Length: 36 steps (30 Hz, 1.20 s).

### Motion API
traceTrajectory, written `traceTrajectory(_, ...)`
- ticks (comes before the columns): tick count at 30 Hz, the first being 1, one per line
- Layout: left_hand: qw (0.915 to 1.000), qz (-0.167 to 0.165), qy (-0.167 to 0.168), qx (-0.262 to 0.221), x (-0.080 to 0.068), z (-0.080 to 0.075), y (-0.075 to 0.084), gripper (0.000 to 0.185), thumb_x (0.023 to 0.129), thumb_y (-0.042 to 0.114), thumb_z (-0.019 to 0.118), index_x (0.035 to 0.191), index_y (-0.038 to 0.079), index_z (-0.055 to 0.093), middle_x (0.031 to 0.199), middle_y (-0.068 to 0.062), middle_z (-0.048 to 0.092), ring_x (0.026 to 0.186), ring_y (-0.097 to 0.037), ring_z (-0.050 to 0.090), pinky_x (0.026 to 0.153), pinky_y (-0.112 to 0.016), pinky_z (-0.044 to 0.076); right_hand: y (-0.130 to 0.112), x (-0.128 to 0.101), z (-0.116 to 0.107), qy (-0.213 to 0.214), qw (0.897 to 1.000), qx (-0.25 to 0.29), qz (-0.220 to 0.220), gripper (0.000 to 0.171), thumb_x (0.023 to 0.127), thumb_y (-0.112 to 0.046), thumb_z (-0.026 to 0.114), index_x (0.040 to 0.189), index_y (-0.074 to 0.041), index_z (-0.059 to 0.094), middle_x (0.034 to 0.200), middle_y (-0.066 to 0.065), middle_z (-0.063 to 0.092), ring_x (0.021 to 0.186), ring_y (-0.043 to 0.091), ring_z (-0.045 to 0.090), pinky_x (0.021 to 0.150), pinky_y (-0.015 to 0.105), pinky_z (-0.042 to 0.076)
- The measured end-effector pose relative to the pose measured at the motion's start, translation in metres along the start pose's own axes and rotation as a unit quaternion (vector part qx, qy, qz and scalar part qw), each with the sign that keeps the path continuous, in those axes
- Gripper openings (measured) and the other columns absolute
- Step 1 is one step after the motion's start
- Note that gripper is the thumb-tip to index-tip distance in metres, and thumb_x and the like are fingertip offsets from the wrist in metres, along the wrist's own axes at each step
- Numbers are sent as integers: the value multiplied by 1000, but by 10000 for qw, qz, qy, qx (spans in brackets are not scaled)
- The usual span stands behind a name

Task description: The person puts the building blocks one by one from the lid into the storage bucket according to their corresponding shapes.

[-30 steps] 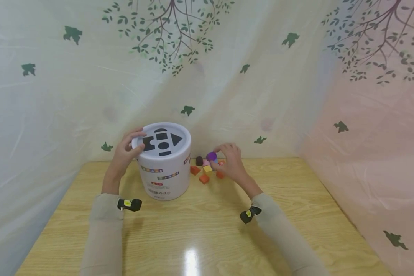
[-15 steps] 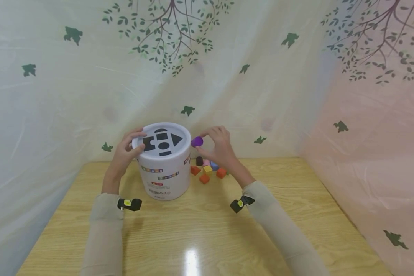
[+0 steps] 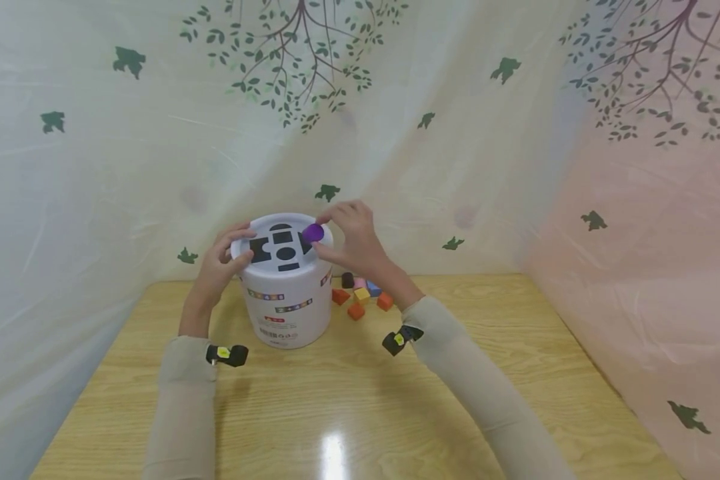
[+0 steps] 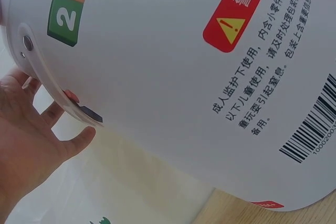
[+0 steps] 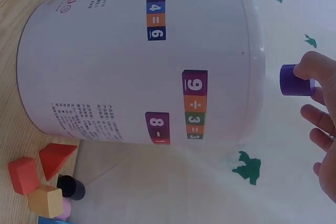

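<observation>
In the head view a white bucket (image 3: pixel 285 300) stands on the table, its lid (image 3: pixel 258 265) pierced with dark shaped holes. My left hand (image 3: pixel 216 267) holds the bucket at its left rim, fingertips over the lid's edge. In the left wrist view this left hand (image 4: pixel 39 135) lies against the bucket's side by the rim and handle. My right hand (image 3: pixel 357 243) pinches a purple cylinder (image 3: pixel 313 233) between thumb and fingers over the lid's right side, partly covering the triangular hole. The right wrist view shows the purple cylinder (image 5: pixel 295 80) apart from the lid.
To the bucket's right lie several small blocks: a black cylinder (image 3: pixel 348 280), a yellow block (image 3: pixel 362 295), a blue block (image 3: pixel 373 288), a pink block (image 3: pixel 360 283) and some orange-red ones (image 3: pixel 356 311). A printed curtain (image 3: pixel 396 167) hangs behind the wooden table (image 3: pixel 360 393).
My right hand has lifted the purple cylinder from among the blocks and carried it up and left over the lid. The left hand and bucket have stayed put.
</observation>
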<state>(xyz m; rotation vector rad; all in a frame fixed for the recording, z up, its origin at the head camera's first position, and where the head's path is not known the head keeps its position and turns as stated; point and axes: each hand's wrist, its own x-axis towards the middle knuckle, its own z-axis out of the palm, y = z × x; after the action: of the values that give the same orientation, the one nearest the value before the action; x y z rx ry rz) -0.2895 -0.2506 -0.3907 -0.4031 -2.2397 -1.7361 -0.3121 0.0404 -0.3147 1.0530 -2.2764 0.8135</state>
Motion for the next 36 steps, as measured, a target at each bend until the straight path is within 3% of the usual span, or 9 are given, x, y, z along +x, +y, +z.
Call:
traceTrajectory(7, 10000, -35, -47, -5, 0, 0, 0, 51, 97, 17, 61, 144, 2, 49, 169, -8, 24, 157, -39, 13, 121, -73, 12, -9, 10, 6, -417, 9987, -256, 151, 37, 87, -29, 79, 117, -10, 68, 123, 6, 66, 123, 25, 46, 110, 48, 38)
traceTrajectory(16, 9999, -130, -37, -29, 0, 0, -1, 50, 97, 19, 61, 143, 3, 49, 169, -7, 23, 157, -38, 13, 121, -74, 16, -12, 15, 13, -609, 9976, -315, -99, 35, 86, -30, 80, 116, -13, 70, 119, 5, 68, 119, 24, 48, 110, 46, 36)
traceTrajectory(36, 9998, -190, -62, -21, 0, 0, 0, 51, 98, 20, 60, 144, 3, 48, 170, -7, 21, 157, -39, 12, 121, -73, 16, -18, 21, 25, -986, 9946, -318, -62, 36, 87, -29, 80, 118, -14, 69, 124, 4, 66, 126, 24, 45, 116, 48, 33)
